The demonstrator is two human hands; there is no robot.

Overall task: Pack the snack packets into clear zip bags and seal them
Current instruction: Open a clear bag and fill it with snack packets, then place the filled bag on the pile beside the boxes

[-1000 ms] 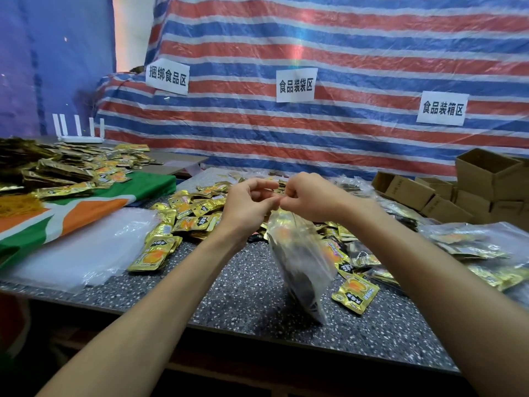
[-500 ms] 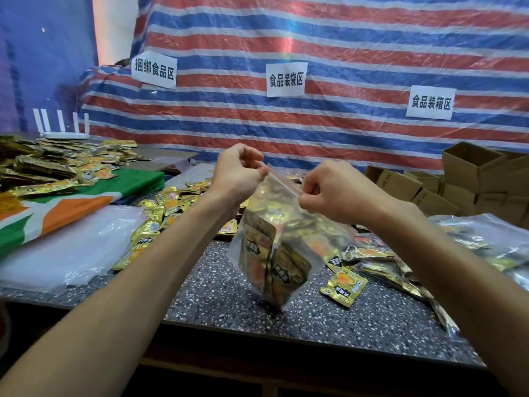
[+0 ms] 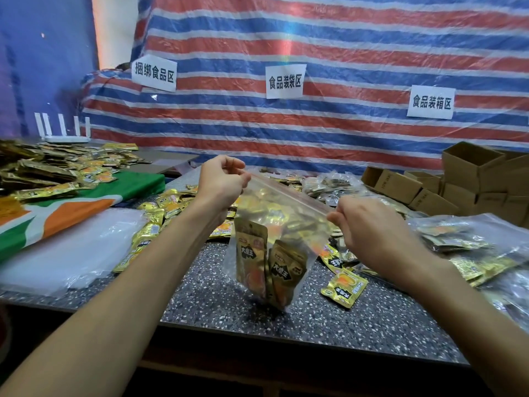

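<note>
Both of my hands are holding a clear zip bag (image 3: pixel 289 216) by its top corners, its bottom hanging close over the speckled desk (image 3: pixel 211 299). My left hand (image 3: pixel 221 184) is pinching the left corner, my right hand (image 3: pixel 369 224) is pinching the right, and the zip strip is stretching taut between them. Gold snack packets (image 3: pixel 251 253) are standing upright in the bottom of the bag. One loose packet (image 3: pixel 343 287) is lying just right of it. Farther back, a heap of packets (image 3: pixel 169 203) is spreading across the desk, cardboard boxes (image 3: pixel 400 186) are sitting at right, and a striped tarp (image 3: pixel 315 53) is hanging behind.
</note>
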